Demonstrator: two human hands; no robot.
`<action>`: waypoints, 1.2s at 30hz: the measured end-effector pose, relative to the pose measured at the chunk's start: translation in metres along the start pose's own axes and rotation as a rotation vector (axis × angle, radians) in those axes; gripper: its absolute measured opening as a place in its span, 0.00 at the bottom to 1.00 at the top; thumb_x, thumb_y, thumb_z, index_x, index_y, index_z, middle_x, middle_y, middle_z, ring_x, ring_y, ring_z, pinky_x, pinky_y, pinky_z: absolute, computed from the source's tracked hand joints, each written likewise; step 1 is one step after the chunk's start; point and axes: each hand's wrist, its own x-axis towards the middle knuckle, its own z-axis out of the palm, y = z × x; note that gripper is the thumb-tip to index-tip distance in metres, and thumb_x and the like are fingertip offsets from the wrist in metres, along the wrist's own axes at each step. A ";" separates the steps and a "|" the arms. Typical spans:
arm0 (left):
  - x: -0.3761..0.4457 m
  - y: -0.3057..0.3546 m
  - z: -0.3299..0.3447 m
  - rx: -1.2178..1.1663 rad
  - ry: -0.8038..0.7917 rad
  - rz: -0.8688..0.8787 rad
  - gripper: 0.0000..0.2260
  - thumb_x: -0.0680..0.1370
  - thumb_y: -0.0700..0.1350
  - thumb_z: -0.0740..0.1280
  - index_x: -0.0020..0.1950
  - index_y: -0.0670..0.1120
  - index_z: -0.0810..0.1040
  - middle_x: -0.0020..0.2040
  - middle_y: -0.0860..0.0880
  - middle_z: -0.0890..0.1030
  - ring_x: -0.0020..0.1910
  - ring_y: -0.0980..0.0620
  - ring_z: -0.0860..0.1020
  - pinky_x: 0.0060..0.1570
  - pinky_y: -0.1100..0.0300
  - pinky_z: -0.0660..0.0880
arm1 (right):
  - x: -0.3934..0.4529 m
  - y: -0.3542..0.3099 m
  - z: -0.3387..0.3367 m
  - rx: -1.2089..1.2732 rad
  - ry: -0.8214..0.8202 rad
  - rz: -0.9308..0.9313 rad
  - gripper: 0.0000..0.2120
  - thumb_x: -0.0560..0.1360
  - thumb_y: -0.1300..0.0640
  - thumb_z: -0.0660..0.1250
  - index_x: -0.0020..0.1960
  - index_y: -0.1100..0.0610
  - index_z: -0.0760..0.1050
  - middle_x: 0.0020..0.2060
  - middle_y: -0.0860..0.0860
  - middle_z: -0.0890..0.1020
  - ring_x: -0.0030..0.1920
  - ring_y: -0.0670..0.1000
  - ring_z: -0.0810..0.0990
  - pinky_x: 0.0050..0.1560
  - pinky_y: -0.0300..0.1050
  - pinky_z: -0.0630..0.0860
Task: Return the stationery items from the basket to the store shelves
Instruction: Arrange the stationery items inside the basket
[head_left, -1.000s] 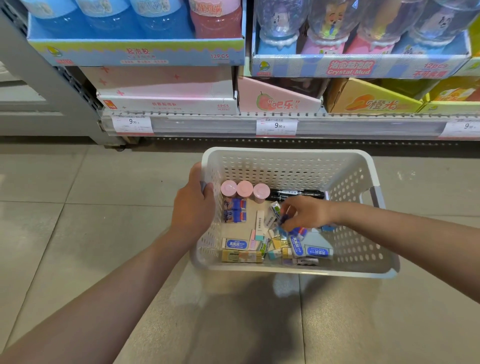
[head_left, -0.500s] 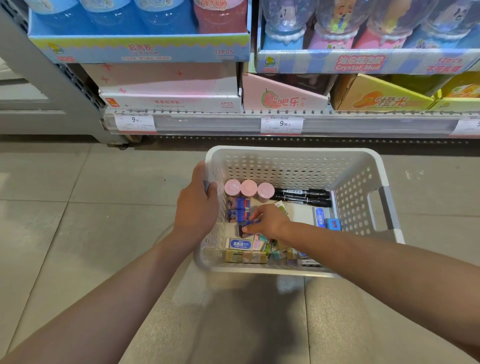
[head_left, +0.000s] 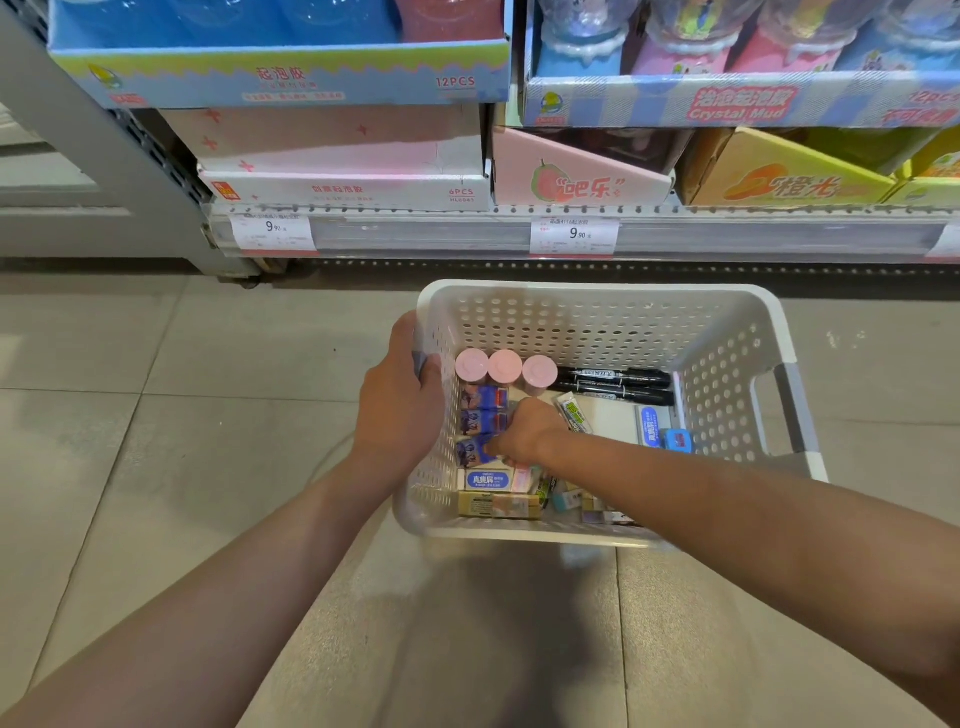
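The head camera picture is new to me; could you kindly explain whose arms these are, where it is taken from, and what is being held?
There is no machine: a person wears the camera on the head, looking down at their own bare arms. The left hand grips the rim of a white perforated plastic basket above a tiled floor, before store shelves. Inside lie three pink round-capped tubes, black marker pens and small boxed erasers. The right hand reaches in, fingers on a small blue packet; whether it grips it is unclear.
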 end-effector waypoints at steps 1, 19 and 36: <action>0.000 0.000 0.000 0.000 0.001 -0.002 0.19 0.82 0.44 0.55 0.72 0.51 0.60 0.48 0.51 0.74 0.42 0.50 0.74 0.44 0.58 0.70 | 0.000 0.000 0.000 -0.013 -0.003 0.002 0.07 0.71 0.57 0.71 0.47 0.58 0.76 0.48 0.56 0.83 0.46 0.53 0.82 0.50 0.46 0.80; -0.002 0.003 0.000 0.020 -0.004 -0.014 0.18 0.82 0.44 0.54 0.73 0.51 0.59 0.50 0.53 0.72 0.37 0.58 0.72 0.40 0.65 0.69 | -0.022 0.027 -0.004 -1.158 -0.165 -1.181 0.17 0.78 0.63 0.59 0.66 0.57 0.72 0.64 0.51 0.74 0.57 0.55 0.78 0.55 0.48 0.74; 0.001 -0.002 0.002 0.041 -0.009 -0.001 0.18 0.82 0.44 0.55 0.72 0.51 0.59 0.48 0.52 0.74 0.35 0.60 0.73 0.30 0.71 0.65 | -0.026 0.052 -0.037 -1.396 -0.389 -1.064 0.22 0.78 0.62 0.60 0.71 0.54 0.66 0.70 0.49 0.70 0.63 0.55 0.70 0.58 0.55 0.75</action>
